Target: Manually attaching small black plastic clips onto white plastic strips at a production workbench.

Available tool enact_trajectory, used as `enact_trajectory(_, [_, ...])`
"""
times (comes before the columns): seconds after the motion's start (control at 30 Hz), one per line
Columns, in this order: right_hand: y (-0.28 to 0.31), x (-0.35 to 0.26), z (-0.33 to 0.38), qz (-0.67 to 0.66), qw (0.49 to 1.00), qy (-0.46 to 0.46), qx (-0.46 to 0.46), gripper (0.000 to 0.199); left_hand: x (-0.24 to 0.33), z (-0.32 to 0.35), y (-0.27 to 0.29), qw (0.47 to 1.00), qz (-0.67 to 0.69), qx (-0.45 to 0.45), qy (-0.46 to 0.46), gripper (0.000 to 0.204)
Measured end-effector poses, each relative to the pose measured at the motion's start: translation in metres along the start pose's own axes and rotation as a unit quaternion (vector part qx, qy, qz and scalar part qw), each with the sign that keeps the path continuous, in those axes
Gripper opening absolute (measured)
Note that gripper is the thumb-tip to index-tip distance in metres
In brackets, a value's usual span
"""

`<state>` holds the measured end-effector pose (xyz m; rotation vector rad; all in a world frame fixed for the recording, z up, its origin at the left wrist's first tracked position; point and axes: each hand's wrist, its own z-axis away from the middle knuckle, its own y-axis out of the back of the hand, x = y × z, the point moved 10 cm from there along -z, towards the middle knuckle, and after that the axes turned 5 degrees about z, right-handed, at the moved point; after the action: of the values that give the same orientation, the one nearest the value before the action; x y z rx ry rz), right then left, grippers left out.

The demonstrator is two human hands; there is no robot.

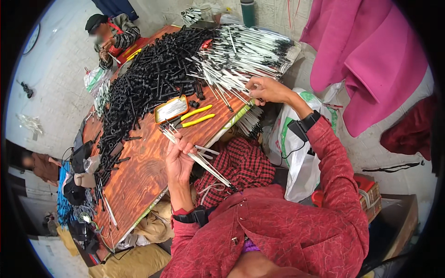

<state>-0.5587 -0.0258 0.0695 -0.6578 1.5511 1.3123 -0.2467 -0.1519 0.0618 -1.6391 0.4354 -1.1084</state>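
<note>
A red patterned jacket [278,227] covers the person's chest and arms, just short of the wooden table [143,169]. On the lap, below the table's near edge, lies a red-and-black checked cloth [238,164]. To the right of the table, close to the person, stands a white plastic bag [301,171].

The left hand [181,160] is just above the table's near edge, its fingers closed around a loose bundle of slim white sticks [207,166]; the sticks slant, some reaching down toward the lap and some up over the tabletop. The right hand [266,90] is at the table's right-hand edge, beside the near side of a heap of white rods with black ends [245,48]. Its fingers are curled and near one another; whether they grip a rod, I cannot tell.

On the tabletop past the left hand lie pliers with yellow handles [198,121], and just beside them an orange-rimmed tray [157,119] holding fine, pale pins [170,110]. Behind these, a large mound of black parts [153,69] spreads along the table and meets the white rods.

At the table's far side, a co-worker [121,30] in a dark cap sits with both hands raised together. A dark green bottle [248,14] stands at the table's back edge, and pink cloth [361,60] hangs to the table's right.
</note>
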Motion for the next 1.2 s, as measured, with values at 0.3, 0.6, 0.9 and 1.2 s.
enact_trajectory(0.3, [0.116, 0.035, 0.004, 0.478, 0.802, -0.027, 0.358, 0.022, -0.004, -0.002, 0.005, 1.000, 0.005, 0.018, 0.011, 0.023])
enact_trajectory(0.6, [0.118, 0.042, 0.005, 0.353, 0.875, -0.016, 0.331, 0.029, -0.012, -0.002, 0.004, 0.999, -0.016, 0.026, 0.020, 0.021])
enact_trajectory(0.9, [0.085, 0.026, -0.001, 0.274, 0.885, 0.018, 0.375, 0.034, -0.018, -0.004, -0.007, 0.999, -0.015, 0.033, 0.017, 0.021])
enact_trajectory(1.2, [0.058, 0.006, 0.003, 0.089, 0.945, -0.021, 0.314, 0.034, -0.006, 0.007, 0.008, 0.999, 0.002, 0.044, -0.003, 0.020])
